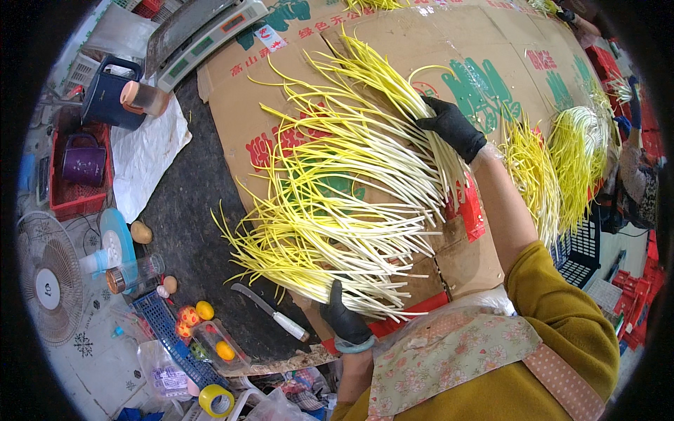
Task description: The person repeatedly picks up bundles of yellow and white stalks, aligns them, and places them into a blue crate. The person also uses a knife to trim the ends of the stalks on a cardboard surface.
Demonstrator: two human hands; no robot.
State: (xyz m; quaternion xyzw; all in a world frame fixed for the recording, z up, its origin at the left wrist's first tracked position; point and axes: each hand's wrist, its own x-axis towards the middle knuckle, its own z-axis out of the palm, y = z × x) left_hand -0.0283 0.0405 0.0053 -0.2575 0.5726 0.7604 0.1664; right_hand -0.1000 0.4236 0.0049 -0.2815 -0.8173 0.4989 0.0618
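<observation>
My right hand (453, 126), black-gloved, is closed around a bunch of long yellow-and-white leafy stalks (375, 67) at the upper middle. A wide loose spread of the same stalks (351, 182) lies on the printed cardboard (232, 133) between my hands. My left hand (340, 312), also gloved, touches the near edge of that spread, one digit pointing up against it, the others partly hidden. A knife (270, 312) with a pale handle lies left of it on the dark tabletop (182, 259).
Heaps of stalks (576, 140) lie to the right, beside a co-worker's arm (632, 119) and crates (579, 249). A scale (196, 49), pitcher (109, 91), red basket (81, 193), fan (49, 288), blue tray (165, 337) with fruit nearby, and tape roll (216, 400) are left.
</observation>
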